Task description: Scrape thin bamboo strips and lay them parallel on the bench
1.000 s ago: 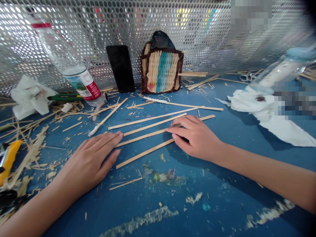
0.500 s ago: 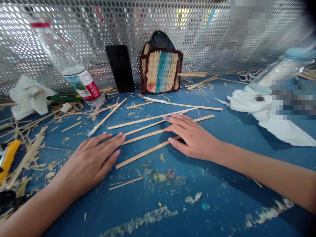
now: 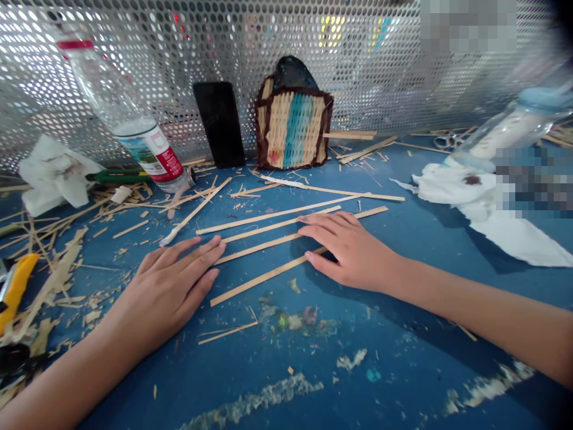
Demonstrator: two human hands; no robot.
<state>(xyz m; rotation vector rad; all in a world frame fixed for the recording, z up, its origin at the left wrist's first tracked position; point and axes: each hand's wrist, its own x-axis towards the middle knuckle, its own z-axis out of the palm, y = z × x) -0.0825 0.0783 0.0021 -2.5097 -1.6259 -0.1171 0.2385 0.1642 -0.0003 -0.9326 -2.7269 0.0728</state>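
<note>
Several thin bamboo strips lie roughly side by side on the blue table, slanting up to the right. My left hand [image 3: 174, 278] rests palm down at their left, its fingers stretched out and fingertips at the ends of two middle strips, the upper one [image 3: 264, 229] and the lower one [image 3: 264, 245]. Over the right part of these same strips lies my right hand [image 3: 349, 246], fingers spread and slightly bent. Its thumb touches the nearest strip [image 3: 264, 280]. The farthest strip [image 3: 268, 217] lies beyond both hands. Neither hand grips anything.
A woven bag-shaped piece [image 3: 295, 128] and a black phone [image 3: 219, 124] lean against the perforated metal screen [image 3: 367, 77]. A plastic bottle [image 3: 147, 146], crumpled tissue [image 3: 54, 179], yellow cutter [image 3: 18, 286] and bamboo scraps are left. White tissue [image 3: 505, 221] and a clear cup [image 3: 501, 128] are right.
My right fingers have drawn slightly toward me, and the upper middle strip's right end has come nearer with them. My left fingertips have shifted a little left.
</note>
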